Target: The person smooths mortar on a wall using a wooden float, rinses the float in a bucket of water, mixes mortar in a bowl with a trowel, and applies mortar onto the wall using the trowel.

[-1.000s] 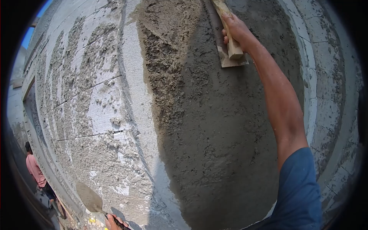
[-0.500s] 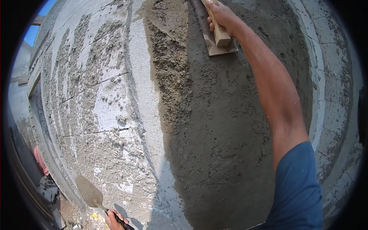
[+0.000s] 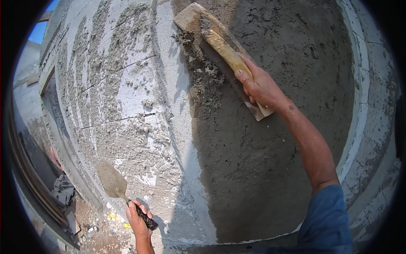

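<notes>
My right hand (image 3: 258, 82) is closed around the yellowish wooden handle of a plastering float (image 3: 196, 21). The float lies tilted against the wet grey mortar (image 3: 262, 169), its upper end reaching the smooth pale strip (image 3: 169, 51) on the left. Loose crumbs of mortar (image 3: 207, 70) are bunched along its lower left edge. Low on the left, my left hand (image 3: 137, 218) grips the dark handle of a pointed trowel (image 3: 112, 180), whose blade points up and left in front of the rough wall. A thin coat of dried mortar covers the blade.
Left of the pale strip stands a block wall (image 3: 127, 93) with rough mortar smears. Another pale strip (image 3: 359, 93) borders the wet mortar on the right. Rubble (image 3: 101, 224) lies on the ground at lower left, near a crumpled grey cloth (image 3: 63, 190) and a wall opening.
My right hand has brought the float down and swung its upper end left, pushing mortar crumbs along. My left hand and trowel sit higher in view, shifted slightly right.
</notes>
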The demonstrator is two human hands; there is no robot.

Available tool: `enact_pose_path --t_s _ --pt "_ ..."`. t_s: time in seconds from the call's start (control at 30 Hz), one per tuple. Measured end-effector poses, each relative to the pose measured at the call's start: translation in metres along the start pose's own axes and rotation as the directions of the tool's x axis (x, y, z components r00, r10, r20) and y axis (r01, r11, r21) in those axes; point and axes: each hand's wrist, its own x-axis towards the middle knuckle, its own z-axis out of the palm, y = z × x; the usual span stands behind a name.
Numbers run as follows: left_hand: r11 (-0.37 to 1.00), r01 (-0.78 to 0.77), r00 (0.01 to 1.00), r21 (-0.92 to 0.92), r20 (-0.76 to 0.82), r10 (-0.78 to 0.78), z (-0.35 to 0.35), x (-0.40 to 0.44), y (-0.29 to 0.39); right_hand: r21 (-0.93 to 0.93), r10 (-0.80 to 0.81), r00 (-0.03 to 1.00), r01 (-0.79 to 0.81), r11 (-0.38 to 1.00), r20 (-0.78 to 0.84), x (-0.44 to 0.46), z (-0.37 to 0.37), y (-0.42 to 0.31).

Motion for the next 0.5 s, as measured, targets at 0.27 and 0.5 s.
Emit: enact_pose_path --t_s 0.27,0.5 --pt "0.989 -0.110 0.984 0.103 -0.127 0.122 -0.058 -0.004 0.027 0.116 -0.189 0.943 0.227 0.967 -0.273 0.105 -0.036 -0.018" --pt "0.998 0.023 1.000 0.061 -0.013 -0.023 -0.034 -0.007 0.004 -0.133 -0.139 0.984 0.124 0.983 -0.110 -0.010 0.043 0.011"
